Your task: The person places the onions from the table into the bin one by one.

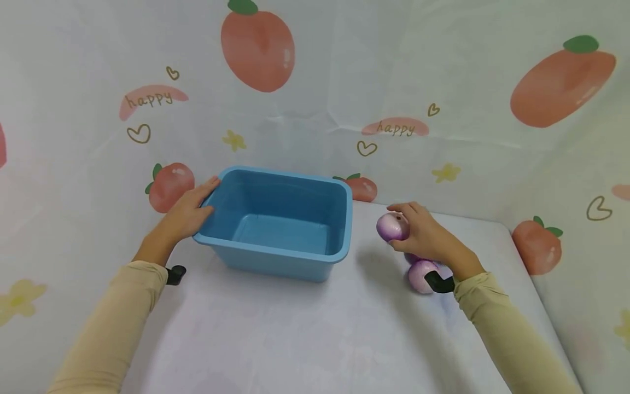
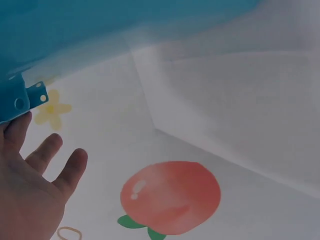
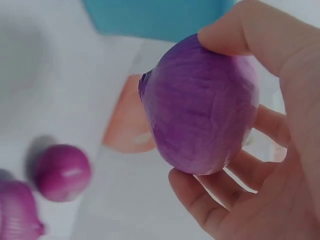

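A blue plastic bin (image 1: 275, 254) stands on the white table, its open top showing a bare bottom. My left hand (image 1: 189, 210) grips the bin's left rim, thumb over the edge; in the left wrist view its other fingers (image 2: 75, 167) stretch below the rim. Right of the bin, my right hand (image 1: 425, 232) holds a purple onion (image 3: 205, 110) above the table between thumb and fingers. Beneath that hand lie more purple onions: one (image 1: 421, 276) in front, another (image 1: 412, 257) mostly hidden by the hand. The right wrist view shows a smaller round onion (image 3: 62, 172) beside a larger one (image 3: 17, 210).
A white cloth backdrop (image 1: 315, 109) printed with red fruit rises close behind the bin and along the right side. The table's right edge (image 1: 538, 301) runs near the right forearm. Black wrist mounts (image 1: 438, 282) stick out at both cuffs.
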`<state>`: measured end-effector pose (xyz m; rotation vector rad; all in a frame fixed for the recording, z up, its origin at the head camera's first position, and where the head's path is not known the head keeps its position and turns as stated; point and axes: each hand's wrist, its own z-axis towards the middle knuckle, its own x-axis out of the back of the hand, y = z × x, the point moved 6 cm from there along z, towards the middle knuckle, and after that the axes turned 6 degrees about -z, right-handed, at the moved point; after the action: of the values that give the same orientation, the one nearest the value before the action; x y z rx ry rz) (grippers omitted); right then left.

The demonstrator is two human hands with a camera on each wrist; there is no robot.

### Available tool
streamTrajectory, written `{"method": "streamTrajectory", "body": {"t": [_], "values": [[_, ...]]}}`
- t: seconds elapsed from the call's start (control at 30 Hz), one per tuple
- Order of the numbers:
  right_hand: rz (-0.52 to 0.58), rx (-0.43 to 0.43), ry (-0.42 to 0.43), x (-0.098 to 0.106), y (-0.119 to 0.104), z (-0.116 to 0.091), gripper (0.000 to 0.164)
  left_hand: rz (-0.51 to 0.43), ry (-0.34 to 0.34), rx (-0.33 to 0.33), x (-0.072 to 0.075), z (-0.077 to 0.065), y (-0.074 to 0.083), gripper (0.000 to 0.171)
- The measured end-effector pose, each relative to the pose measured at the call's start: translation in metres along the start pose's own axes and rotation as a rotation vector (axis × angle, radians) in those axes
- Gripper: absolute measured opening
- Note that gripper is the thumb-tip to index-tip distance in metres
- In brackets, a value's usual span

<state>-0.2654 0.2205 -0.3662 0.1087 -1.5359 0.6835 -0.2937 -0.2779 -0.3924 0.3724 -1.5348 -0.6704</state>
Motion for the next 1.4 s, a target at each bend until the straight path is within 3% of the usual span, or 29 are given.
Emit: {"method": "streamTrajectory", "body": {"t": [0.2, 0.43, 0.67, 0.83, 1.13, 1.4], "values": [[0.003, 0.024, -0.028, 0.018, -0.021, 0.021, 0.076, -0.043, -0.01, 0.025, 0.001, 0.002, -0.003, 0.069], [0.02, 0.203, 0.075, 0.036, -0.062, 0.048, 0.08, -0.05, -0.011, 0.031, -0.001, 0.0, -0.003, 0.067], [0.114, 0.278, 0.068, 0.036, -0.1, 0.081, 0.08, -0.046, -0.002, 0.05, 0.0, -0.002, -0.007, 0.068], [0.187, 0.332, 0.068, 0.023, -0.117, 0.111, 0.082, -0.061, 0.0, 0.057, -0.002, -0.003, -0.008, 0.067], [0.286, 0.325, -0.061, -0.021, -0.142, 0.152, 0.084, -0.092, 0.004, 0.072, -0.008, -0.003, -0.008, 0.067], [0.286, 0.34, -0.117, -0.05, -0.163, 0.184, 0.08, -0.085, 0.038, 0.07, -0.005, -0.004, -0.007, 0.067]]}}
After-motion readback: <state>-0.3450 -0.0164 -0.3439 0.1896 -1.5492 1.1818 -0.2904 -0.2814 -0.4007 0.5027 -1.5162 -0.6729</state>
